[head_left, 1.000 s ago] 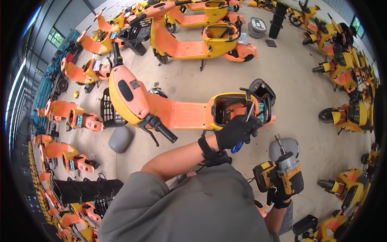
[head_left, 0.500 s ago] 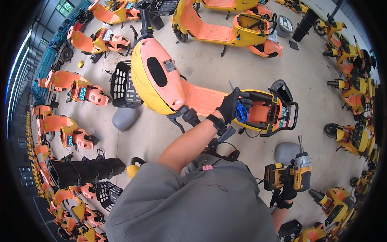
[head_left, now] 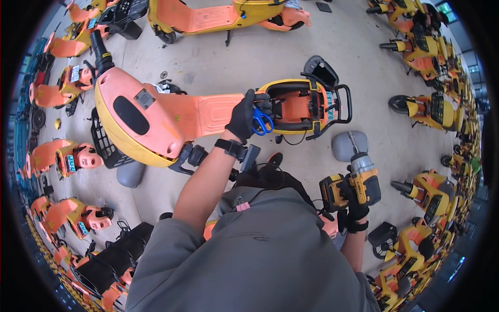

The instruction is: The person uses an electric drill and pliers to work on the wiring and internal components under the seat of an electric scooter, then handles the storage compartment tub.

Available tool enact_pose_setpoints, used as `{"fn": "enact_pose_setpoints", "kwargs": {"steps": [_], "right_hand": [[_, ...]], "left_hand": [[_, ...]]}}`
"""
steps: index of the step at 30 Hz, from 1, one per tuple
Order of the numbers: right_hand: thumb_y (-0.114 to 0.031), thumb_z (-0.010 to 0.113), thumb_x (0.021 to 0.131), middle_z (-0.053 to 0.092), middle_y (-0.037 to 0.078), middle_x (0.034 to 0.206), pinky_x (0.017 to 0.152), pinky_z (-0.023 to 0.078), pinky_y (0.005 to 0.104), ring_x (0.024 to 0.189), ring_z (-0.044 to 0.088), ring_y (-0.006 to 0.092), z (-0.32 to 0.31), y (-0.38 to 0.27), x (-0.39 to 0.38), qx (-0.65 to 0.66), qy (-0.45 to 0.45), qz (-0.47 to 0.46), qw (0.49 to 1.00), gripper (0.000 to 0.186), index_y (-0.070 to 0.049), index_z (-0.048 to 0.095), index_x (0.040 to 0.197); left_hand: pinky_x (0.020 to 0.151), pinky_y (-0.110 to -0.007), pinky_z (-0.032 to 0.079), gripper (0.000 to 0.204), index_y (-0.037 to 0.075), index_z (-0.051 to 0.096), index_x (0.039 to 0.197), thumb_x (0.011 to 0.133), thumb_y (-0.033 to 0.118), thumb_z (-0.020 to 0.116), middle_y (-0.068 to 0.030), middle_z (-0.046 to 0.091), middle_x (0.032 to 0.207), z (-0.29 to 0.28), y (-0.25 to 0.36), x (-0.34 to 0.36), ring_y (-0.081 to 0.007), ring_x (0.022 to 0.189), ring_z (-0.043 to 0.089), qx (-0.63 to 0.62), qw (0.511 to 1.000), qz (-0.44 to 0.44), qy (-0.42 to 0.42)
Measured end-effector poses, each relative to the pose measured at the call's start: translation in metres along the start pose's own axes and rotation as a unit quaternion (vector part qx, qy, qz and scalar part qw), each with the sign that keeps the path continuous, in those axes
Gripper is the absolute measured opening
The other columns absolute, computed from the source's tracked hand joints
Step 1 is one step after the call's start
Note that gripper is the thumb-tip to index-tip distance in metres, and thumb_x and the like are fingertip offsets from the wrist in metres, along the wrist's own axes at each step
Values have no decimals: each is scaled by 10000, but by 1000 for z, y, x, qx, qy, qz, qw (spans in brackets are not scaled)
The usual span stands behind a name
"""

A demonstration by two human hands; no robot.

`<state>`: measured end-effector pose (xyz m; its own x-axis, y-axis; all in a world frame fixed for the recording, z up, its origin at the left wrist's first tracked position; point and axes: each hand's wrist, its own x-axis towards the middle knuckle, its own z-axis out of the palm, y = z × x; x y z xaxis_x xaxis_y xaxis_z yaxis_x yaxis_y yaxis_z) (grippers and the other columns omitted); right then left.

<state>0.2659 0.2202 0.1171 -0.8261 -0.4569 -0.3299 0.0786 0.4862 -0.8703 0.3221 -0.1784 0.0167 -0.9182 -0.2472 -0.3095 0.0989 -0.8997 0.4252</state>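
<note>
My left hand (head_left: 241,117), in a black glove, is closed around blue-handled scissors (head_left: 263,124) above the footboard of the yellow and pink scooter (head_left: 213,117) before me, just left of its open rear compartment (head_left: 295,106). A dark lid (head_left: 321,69) is raised behind that compartment. At my lower right, my gloved right hand (head_left: 356,207) grips a yellow and black cordless impact driver (head_left: 365,185), its long socket pointing up, partly over a grey seat (head_left: 343,147) on the floor. A black basket (head_left: 105,148) is at the scooter's front, left of the handlebar.
Rows of scooters surround me, including one (head_left: 213,15) across the far side and others (head_left: 431,109) along the right. Another grey seat (head_left: 130,176) lies at the left. A long black object (head_left: 109,257) with straps lies at lower left. Concrete floor (head_left: 340,57) shows between vehicles.
My left hand has moved up and leftward, from over the rear compartment to beside it, still holding the scissors. The view has shifted; the driver remains in my right hand.
</note>
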Motion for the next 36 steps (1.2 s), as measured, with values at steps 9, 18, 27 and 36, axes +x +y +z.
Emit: {"fn": "enact_pose_setpoints", "kwargs": {"steps": [9, 18, 27, 36], "right_hand": [[-135, 693, 820, 589, -10, 879, 641, 471, 236, 755, 567, 79, -9, 51, 42, 26, -18, -12, 999, 249, -63, 593, 1036], [-115, 724, 774, 624, 50, 834, 658, 501, 299, 759, 613, 170, -22, 63, 85, -255, 25, -286, 923, 228, -50, 617, 964], [-98, 703, 725, 618, 153, 969, 818, 476, 405, 914, 586, 346, -32, 91, 100, -255, -10, -291, 922, 323, -33, 600, 1023], [-144, 664, 745, 610, 167, 1039, 883, 463, 390, 996, 572, 341, -19, 112, 120, -280, -56, -210, 935, 346, -29, 590, 1063]], "left_hand": [[676, -305, 519, 275, -42, 538, 1088, 838, 72, 562, -109, 604, 870, -19, 20, -5, -186, 750, 600, 49, 978, -22, 201], [819, -413, 519, 320, -20, 494, 1185, 926, 166, 504, -187, 604, 978, -29, 29, -10, -295, 890, 611, 52, 982, -24, 182], [780, -341, 458, 337, -34, 477, 1196, 925, 162, 513, -125, 520, 949, -21, 37, -9, -223, 830, 503, 1, 996, 22, 83], [773, -267, 421, 292, -65, 474, 1132, 950, 163, 487, -41, 407, 816, 0, 46, 6, -152, 778, 434, 16, 997, 38, 57]]}}
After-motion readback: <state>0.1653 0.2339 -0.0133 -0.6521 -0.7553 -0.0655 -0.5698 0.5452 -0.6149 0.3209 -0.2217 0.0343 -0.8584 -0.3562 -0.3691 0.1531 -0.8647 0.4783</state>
